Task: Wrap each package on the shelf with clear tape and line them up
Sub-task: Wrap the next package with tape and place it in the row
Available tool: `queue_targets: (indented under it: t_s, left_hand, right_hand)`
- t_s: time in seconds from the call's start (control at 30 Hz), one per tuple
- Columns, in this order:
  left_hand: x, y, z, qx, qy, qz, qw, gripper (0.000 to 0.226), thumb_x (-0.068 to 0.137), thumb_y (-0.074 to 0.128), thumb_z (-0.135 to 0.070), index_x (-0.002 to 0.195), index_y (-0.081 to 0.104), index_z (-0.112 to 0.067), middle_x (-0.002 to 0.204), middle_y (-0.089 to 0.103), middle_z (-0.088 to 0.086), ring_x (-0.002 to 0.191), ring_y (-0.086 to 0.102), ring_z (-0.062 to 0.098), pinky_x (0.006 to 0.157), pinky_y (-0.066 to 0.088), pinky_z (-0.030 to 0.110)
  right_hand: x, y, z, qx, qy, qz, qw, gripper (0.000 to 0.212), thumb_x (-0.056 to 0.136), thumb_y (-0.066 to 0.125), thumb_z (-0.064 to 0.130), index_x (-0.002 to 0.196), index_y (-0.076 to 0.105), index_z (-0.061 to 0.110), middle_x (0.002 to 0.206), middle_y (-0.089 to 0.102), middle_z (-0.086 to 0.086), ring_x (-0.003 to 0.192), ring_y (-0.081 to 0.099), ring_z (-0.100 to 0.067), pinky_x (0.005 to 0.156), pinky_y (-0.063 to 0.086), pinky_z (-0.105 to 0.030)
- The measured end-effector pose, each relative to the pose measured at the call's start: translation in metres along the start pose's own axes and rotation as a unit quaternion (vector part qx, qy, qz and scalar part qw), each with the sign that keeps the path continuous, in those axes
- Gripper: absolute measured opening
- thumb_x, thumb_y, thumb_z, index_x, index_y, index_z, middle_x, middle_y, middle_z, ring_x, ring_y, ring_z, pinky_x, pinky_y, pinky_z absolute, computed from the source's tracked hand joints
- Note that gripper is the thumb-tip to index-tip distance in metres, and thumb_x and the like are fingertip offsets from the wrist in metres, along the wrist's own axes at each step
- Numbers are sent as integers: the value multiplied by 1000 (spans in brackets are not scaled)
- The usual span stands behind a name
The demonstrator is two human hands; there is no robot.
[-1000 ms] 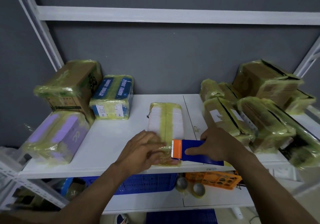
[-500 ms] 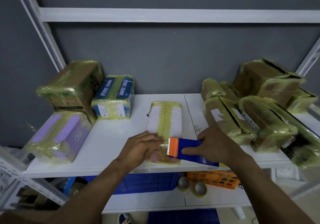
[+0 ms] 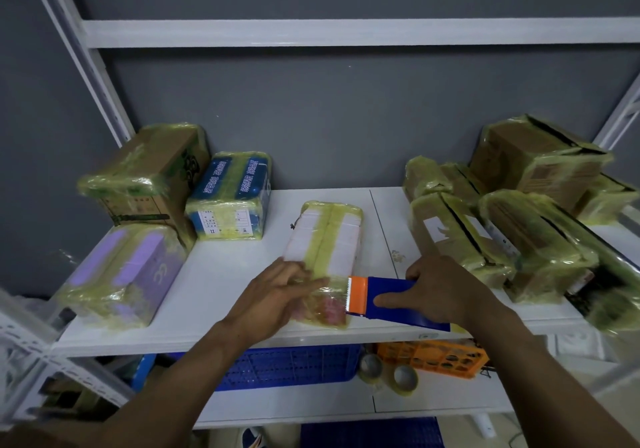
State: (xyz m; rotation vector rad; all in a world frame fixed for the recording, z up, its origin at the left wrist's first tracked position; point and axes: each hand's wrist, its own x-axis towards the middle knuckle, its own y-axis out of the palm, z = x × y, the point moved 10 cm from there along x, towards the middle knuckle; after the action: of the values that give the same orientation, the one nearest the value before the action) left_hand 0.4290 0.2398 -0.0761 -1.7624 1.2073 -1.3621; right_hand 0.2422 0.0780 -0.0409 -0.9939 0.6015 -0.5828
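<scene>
the white package (image 3: 327, 239) lies in the middle of the shelf (image 3: 225, 285), near its front edge, with wrapped boxes (image 3: 138, 184) to left and right. the left hand (image 3: 277, 295) lies flat, fingers straight, pressing tape (image 3: 325, 309) onto the package's near end. the right hand (image 3: 446, 291) is curled round the tape dispenser (image 3: 391, 300), its toothed edge touching that end's right side. this looks like finishing a band: next, tilt and tug the dispenser to tear the tape, with the package pinned.
</scene>
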Motion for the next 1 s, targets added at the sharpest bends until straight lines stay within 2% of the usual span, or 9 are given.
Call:
queue_targets:
  t_s: [0.07, 0.17, 0.23, 0.3, 0.4, 0.5, 0.63, 0.73, 1.0]
  left_hand:
    - [-1, 1, -8, 9, 26, -16, 999, 52, 90, 75, -25, 139, 61, -36, 126, 60, -1, 120, 56, 19, 105, 47, 36]
    - [5, 2, -11, -9, 0, -44, 999, 44, 93, 62, -57, 129, 68, -32, 136, 58, -8, 132, 49, 8, 123, 25, 37]
    - [12, 7, -15, -11, -2, -45, 999, 36, 95, 62, -47, 123, 70, -25, 140, 58, -8, 136, 46, 5, 126, 19, 41]
    - [14, 13, -18, -19, 4, -38, 999, 25, 97, 67, -29, 120, 69, -20, 138, 60, -7, 136, 47, 7, 123, 22, 48]
    - [14, 19, -22, -21, -6, -40, 999, 35, 97, 68, -19, 131, 64, -21, 133, 64, -7, 136, 48, 11, 121, 25, 49]
    - [9, 21, -27, 18, -1, -51, 999, 42, 96, 67, -25, 137, 59, -31, 135, 62, -11, 138, 45, 11, 121, 24, 45]
    - [6, 9, -19, 21, 6, -84, 996, 35, 89, 75, -36, 124, 71, -33, 129, 67, -15, 130, 54, 7, 119, 33, 42]
    - [6, -1, -13, 18, 16, -103, 994, 32, 85, 82, -29, 117, 76, -31, 122, 71, -14, 124, 60, 8, 110, 45, 42]
    - [-6, -22, 7, -8, -1, -103, 995, 24, 96, 64, -35, 115, 77, -29, 122, 71, -17, 125, 60, 3, 106, 50, 38]
  right_hand:
    - [3, 2, -4, 7, 3, 5, 1000, 65, 58, 74, 86, 78, 67, 24, 70, 69, 9, 63, 68, -9, 57, 46, -17]
    - [7, 6, -9, 13, 7, 10, 1000, 68, 56, 75, 86, 78, 69, 22, 70, 70, 6, 63, 69, -10, 59, 50, -19]
    - [9, 8, -11, 14, 11, 11, 1000, 68, 56, 76, 85, 77, 70, 21, 69, 71, 5, 62, 70, -10, 58, 50, -19]
    - [10, 9, -13, 16, 16, 13, 1000, 67, 57, 76, 85, 77, 69, 21, 69, 70, 6, 62, 69, -9, 56, 47, -18]
    - [9, 10, -13, 22, 18, 18, 999, 64, 58, 77, 83, 75, 67, 22, 62, 67, 8, 57, 67, -7, 54, 42, -16]
    - [7, 10, -10, 27, 15, 7, 1000, 61, 60, 78, 81, 67, 64, 22, 51, 62, 12, 49, 63, -3, 49, 38, -14]
    - [2, 13, -5, 32, 14, -1, 999, 62, 62, 78, 80, 68, 66, 19, 57, 65, 6, 54, 65, -6, 51, 42, -16]
    - [-5, 15, 3, 40, 9, 0, 999, 60, 62, 77, 81, 64, 62, 23, 52, 61, 22, 50, 61, -2, 48, 37, -14]
    - [-15, 17, 10, 59, -5, 5, 998, 66, 61, 73, 86, 74, 70, 21, 66, 68, 8, 61, 67, 0, 48, 42, -12]
